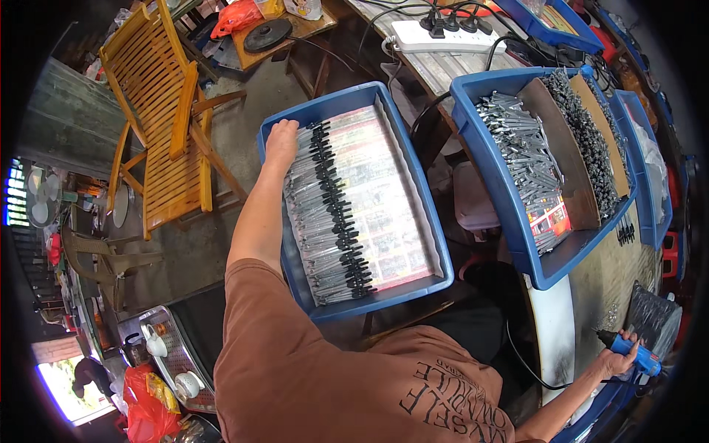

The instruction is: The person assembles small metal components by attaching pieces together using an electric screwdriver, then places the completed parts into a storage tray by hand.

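Note:
At the far left corner of a blue plastic bin (437, 244), my left hand (281, 145) is closed at the end of a long row of silver pens (314, 214) with black grips. Whatever its fingers pinch, if anything, is hidden. The pens lie side by side on printed paper (391, 199) lining the bin. Far to the lower right, my right hand (619, 359) is wrapped round a blue electric screwdriver (647, 360) with a black front end. It is over the workbench, beside a dark, plastic-wrapped block (654, 319).
A second blue bin (543, 275) on the workbench (591, 295) holds silver pen parts (521, 148) and dark small parts (587, 140), split by cardboard. Behind it is a white power strip (443, 37) with black plugs and cables. A wooden folding chair (166, 148) stands left.

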{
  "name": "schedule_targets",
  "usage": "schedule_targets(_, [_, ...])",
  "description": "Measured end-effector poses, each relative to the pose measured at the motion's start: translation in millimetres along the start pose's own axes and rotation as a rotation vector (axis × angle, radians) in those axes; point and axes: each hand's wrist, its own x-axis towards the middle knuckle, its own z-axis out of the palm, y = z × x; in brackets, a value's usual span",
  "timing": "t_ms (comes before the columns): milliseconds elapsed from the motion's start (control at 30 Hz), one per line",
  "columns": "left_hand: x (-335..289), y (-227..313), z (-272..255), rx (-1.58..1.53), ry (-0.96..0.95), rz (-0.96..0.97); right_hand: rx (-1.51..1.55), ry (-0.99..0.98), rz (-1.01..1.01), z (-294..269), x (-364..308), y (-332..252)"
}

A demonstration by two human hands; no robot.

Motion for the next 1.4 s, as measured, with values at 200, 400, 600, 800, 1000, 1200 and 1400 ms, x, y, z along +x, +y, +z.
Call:
schedule_targets(200, [-1.5,-4.0,8.2,0.149,-0.086,-0.007,0.005,-0.029,0.017,10.0,-1.7,1.1])
schedule_targets(400, [3.7,4.9,8.8,0.27,-0.112,0.072,-0.016,0.001,0.005,8.6,-4.0,-3.9])
schedule_targets(600, [2.6,5.0,4.4,0.288,-0.167,0.102,-0.008,-0.018,0.013,6.8,0.6,-4.8])
schedule_targets(800, [4.5,14.7,-1.6,0.238,-0.093,0.101,-0.006,-0.025,0.012,5.3,1.6,-4.7])
schedule_targets(1000, [15.9,39.2,-5.8,0.235,-0.179,0.217,0.003,-0.017,0.01,9.2,-0.6,-5.6])
schedule_targets(1200, [20.0,53.3,-9.0,0.38,-0.371,0.217,0.004,-0.043,0.006,7.9,-2.2,-4.5])
schedule_targets(1400, [15.4,45.2,-8.4,0.41,-0.325,0.219,-0.006,-0.034,-0.003,-2.9,2.2,-1.6])
